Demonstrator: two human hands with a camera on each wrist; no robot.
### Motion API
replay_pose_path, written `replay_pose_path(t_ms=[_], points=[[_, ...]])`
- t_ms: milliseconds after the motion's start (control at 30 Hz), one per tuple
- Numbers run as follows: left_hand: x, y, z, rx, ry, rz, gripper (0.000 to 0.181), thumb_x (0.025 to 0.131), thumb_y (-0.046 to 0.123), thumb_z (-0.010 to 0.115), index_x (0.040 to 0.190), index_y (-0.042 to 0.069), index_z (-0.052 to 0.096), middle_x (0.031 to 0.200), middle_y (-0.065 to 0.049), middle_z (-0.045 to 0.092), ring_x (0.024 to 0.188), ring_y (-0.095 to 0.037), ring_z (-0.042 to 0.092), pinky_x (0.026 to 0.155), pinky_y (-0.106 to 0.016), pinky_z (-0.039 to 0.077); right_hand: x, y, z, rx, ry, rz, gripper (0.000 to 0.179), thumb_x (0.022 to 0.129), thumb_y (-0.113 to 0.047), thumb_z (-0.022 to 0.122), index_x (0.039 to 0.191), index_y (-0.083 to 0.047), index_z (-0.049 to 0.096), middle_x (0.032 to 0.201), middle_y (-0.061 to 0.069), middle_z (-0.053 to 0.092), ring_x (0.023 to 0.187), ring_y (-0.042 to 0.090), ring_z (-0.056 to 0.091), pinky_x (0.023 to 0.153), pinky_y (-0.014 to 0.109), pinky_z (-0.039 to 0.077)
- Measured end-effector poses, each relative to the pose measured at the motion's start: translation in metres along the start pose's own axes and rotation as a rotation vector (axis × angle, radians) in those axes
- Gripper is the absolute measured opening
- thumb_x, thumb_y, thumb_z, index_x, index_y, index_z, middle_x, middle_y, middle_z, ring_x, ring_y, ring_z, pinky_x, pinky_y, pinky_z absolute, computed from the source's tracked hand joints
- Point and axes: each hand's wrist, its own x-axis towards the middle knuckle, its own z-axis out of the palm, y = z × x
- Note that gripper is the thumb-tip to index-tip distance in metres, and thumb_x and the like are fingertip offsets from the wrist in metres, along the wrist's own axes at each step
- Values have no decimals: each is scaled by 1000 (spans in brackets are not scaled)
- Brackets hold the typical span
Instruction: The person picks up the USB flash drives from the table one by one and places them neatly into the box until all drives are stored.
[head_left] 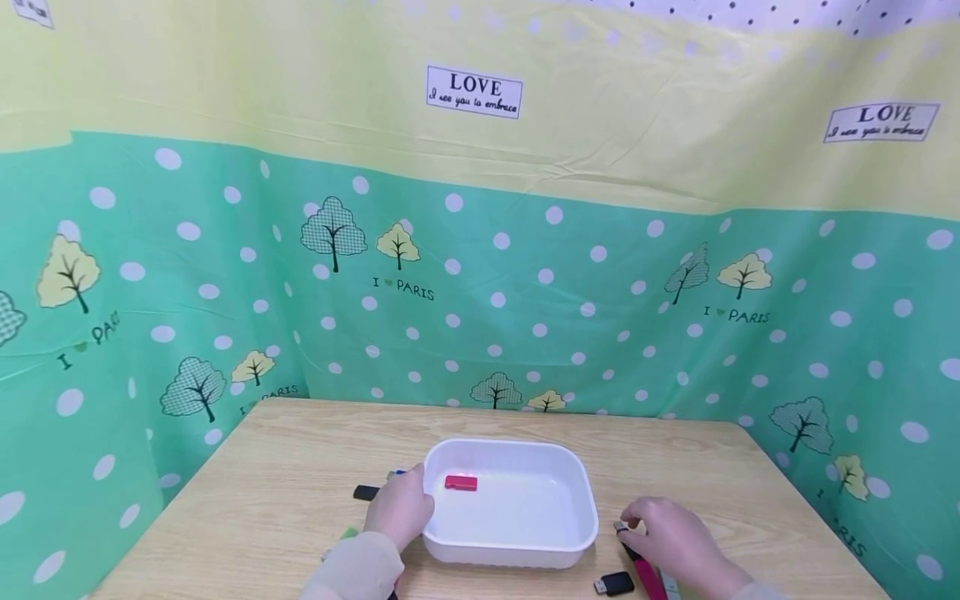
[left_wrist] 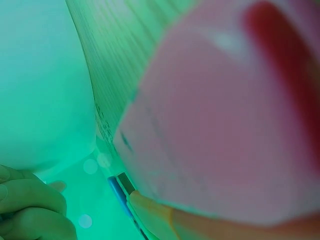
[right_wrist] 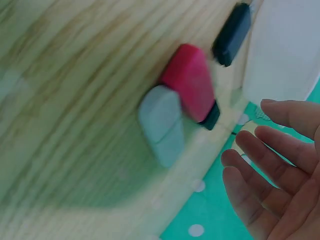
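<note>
A white plastic tub [head_left: 517, 546] stands mid-table with a red USB stick [head_left: 461, 483] inside. My left hand [head_left: 401, 504] is at the tub's left wall, overlapping the rim in the head view. Its fingers [left_wrist: 35, 200] look curled in the left wrist view, with something dark at their tips; I cannot tell what they hold. My right hand [head_left: 671, 537] hovers over a pink USB stick [head_left: 651, 579], fingertips right by a metal plug. The right wrist view shows the fingers [right_wrist: 265, 165] apart and relaxed with nothing between them. A pale stick [right_wrist: 162, 125] lies against the pink one.
A black USB stick [head_left: 617, 583] lies right of the tub, near the front. Another black stick [head_left: 366, 492] and a partly hidden blue one [head_left: 396, 473] lie left of it. A green item [head_left: 350, 533] shows beside the left sleeve. A patterned curtain [head_left: 480, 275] surrounds the table.
</note>
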Motion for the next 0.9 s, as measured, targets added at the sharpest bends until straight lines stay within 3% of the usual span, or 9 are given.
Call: replay_pose_path(t_ms=[433,900], points=[[1,1,0,20,1,2,50,89,3,60,137,-5,52,119,-24,68,90,-29,71,77,-44,61,8,13,17,-23,-93,84,20,77,-23,82,88,-8,76,74,-1,68,66,11,59,62,34,57],[1,1,-1,8,-21,-13,50,90,3,59,138,-5,51,119,-24,68,92,-29,71,79,-45,61,9,12,21,-16,-104,93,27,75,-31,83,85,-7,76,75,0,67,67,13,58,67,37,57]])
